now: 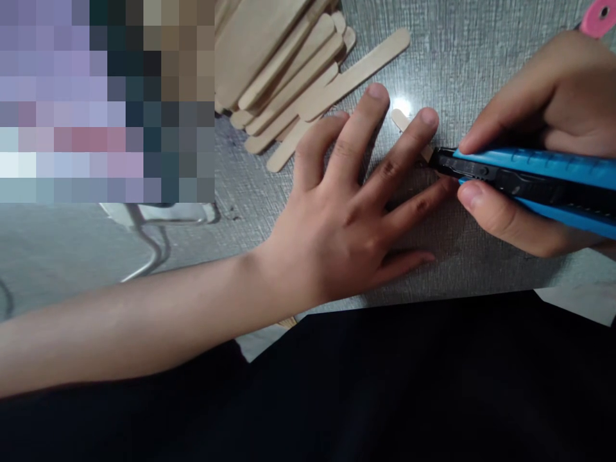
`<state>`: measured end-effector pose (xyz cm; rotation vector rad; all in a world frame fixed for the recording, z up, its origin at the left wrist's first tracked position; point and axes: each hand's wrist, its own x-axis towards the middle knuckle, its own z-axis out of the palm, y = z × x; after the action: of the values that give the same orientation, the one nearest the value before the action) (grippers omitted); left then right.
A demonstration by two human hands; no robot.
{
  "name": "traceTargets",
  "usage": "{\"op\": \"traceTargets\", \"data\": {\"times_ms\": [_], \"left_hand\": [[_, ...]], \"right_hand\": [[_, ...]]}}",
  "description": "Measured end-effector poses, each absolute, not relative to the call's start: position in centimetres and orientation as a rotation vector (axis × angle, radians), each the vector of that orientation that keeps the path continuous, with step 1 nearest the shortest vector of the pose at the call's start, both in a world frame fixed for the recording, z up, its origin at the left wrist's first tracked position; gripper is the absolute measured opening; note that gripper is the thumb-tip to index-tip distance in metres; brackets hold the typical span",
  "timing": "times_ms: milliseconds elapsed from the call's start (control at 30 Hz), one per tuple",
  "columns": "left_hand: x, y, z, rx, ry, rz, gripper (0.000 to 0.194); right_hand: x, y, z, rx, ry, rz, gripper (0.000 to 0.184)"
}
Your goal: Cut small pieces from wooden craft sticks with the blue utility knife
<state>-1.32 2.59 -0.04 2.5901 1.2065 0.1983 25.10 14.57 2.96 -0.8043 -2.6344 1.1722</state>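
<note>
My left hand [344, 208] lies palm down on the grey textured table [447, 70], fingers spread. Under one of its fingers is a short wooden craft stick [398, 119], partly hidden. In my right hand [553, 109] is a blue and black utility knife [558, 163], gripped between thumb and fingers. The knife's black tip end meets the stick beside my left fingers. How far the blade is out, and whether it has cut into the wood, I cannot tell.
Beyond my left hand lies a loose pile of wooden craft sticks [289, 80]. A pink object with a dark hole [599, 16] shows at the top right. Off the table's left side stands a piece of metal-framed furniture [154, 247]. Dark clothing [385, 385] borders the near edge.
</note>
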Motion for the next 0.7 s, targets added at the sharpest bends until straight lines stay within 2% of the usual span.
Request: {"op": "traceTargets", "data": {"times_ms": [300,533,700], "left_hand": [[-1.3,2.7,0.0,2.587,1.193,0.196,0.076],[-1.4,2.5,-0.3,2.588,1.182,0.214,0.080],[-1.4,2.3,-0.3,2.519,1.222,0.212,0.078]], "right_hand": [[24.9,14.6,3.1,-0.807,-2.685,1.173,0.040],[24.9,14.9,2.6,-0.726,-2.576,1.223,0.028],[24.2,14.6,2.0,-0.674,-2.466,1.216,0.026]]}}
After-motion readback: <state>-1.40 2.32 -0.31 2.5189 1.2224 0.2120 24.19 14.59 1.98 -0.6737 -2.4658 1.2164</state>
